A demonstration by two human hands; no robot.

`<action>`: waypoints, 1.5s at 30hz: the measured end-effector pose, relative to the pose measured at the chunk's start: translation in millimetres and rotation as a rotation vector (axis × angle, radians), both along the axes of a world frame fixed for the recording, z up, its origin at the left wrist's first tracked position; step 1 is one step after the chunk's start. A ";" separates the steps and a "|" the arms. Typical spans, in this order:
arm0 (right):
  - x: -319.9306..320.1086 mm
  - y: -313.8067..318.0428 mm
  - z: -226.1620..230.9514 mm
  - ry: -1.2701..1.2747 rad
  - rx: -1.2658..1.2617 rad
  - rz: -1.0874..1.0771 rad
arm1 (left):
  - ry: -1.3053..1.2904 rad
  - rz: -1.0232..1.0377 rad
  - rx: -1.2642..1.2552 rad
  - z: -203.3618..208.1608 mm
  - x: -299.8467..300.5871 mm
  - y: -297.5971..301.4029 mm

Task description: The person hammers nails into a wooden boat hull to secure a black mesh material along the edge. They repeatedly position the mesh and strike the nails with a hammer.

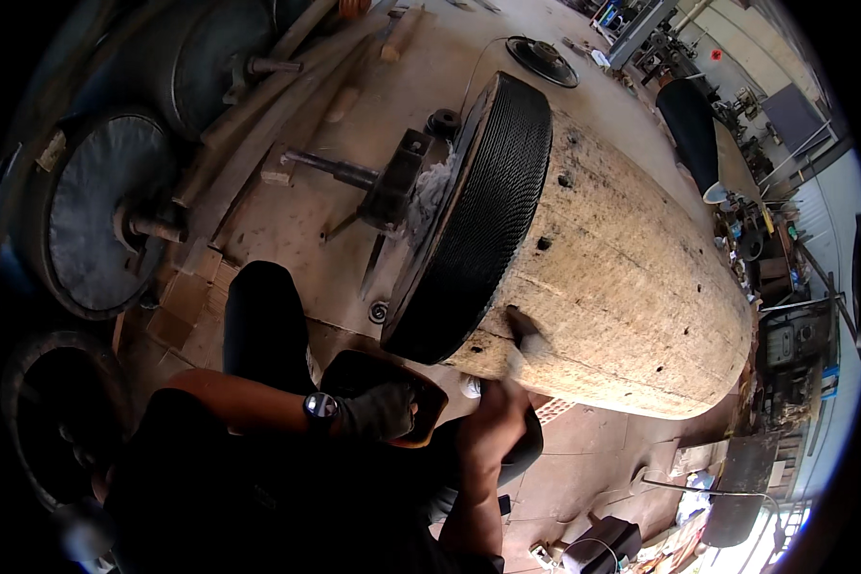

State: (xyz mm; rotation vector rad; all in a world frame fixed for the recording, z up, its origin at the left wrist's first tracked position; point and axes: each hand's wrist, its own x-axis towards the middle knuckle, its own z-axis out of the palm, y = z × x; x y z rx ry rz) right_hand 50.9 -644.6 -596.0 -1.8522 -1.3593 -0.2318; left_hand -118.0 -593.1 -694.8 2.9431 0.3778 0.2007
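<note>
Tool: the blurred tool (526, 333) has a dark tip and a pale part; it overlaps the drum (631, 277) in view. Its exact kind and contact cannot be made out.
Right hand: motion-blurred right hand (496, 421), bare, in front of the drum's near lower edge; grip closed around the tool, finger detail smeared.
Left hand: gloved left hand (378, 411), fingers curled at the container (433, 411); whether the grip grasps the rim or only rests there cannot be told. A watch (321, 407) sits on the wrist.
Container: between the knees; contents lost in shadow.
Drum: centre of view, lying at a slant; underside hidden.
Drum surface: tan, rough, marked with dark holes and fine lines; a black ridged band (488, 215) wraps the left end.
Shaft: the metal shaft (330, 169) projects from a dark block (397, 182) at the banded end.
Floor: the floor (593, 459) is worn and stained; a black disc (542, 61) lies beyond the drum.
Left side: grey-ended rollers (110, 215) beside wooden planks (268, 124); outer parts cut off by the dark rim.
Right side: cluttered workshop edge, bent by the lens; small items indistinct.
</note>
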 end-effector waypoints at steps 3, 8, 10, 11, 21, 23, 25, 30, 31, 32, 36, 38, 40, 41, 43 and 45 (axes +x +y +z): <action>-5.3 -4.2 13.0 0.396 -0.146 0.064 | -0.098 0.046 -0.024 -8.0 2.3 5.6; -12.4 -9.4 16.1 0.487 0.619 0.268 | 0.028 -0.067 -0.032 24.8 -12.3 4.7; 3.5 -5.9 -13.9 0.160 0.235 0.094 | -0.065 -0.060 -0.058 51.1 -13.5 8.5; 5.9 -1.2 -18.4 0.104 0.040 0.023 | -0.112 -0.060 -0.067 65.8 -12.7 11.8; 1.2 3.8 -6.7 -0.053 0.186 0.054 | -0.895 0.130 0.517 186.1 32.5 124.4; -16.0 -1.6 -0.3 0.300 -0.255 -0.053 | -0.802 0.215 0.613 198.7 46.2 146.5; -13.9 -14.3 -6.8 0.383 -0.022 0.024 | -0.785 0.269 0.674 210.7 58.5 168.6; -6.1 -8.1 -15.3 0.267 0.098 -0.011 | -0.772 0.300 0.637 210.2 58.9 175.3; -4.6 0.4 -13.3 0.176 -0.009 -0.059 | -0.768 0.293 0.626 210.0 60.4 175.7; -6.5 14.2 -5.7 0.132 -0.143 -0.021 | -0.764 0.287 0.615 209.2 61.9 175.9; -11.9 -2.6 -9.2 0.261 0.163 0.114 | -0.920 0.371 0.324 214.4 65.0 176.9; -6.3 -1.7 -19.2 0.214 0.215 0.084 | -0.850 0.344 0.458 212.1 64.4 180.2; -2.1 10.8 -19.7 0.246 0.050 -0.003 | -0.814 0.323 0.513 208.8 65.7 179.7; 0.0 18.0 -14.4 0.274 -0.165 -0.072 | -0.819 0.322 0.506 205.2 68.8 180.6; -1.9 6.2 -1.2 0.409 -0.029 0.038 | -0.880 0.342 0.587 214.5 69.5 174.2; -1.5 -7.6 9.8 0.370 0.083 0.165 | -0.872 0.305 0.647 220.9 72.2 179.0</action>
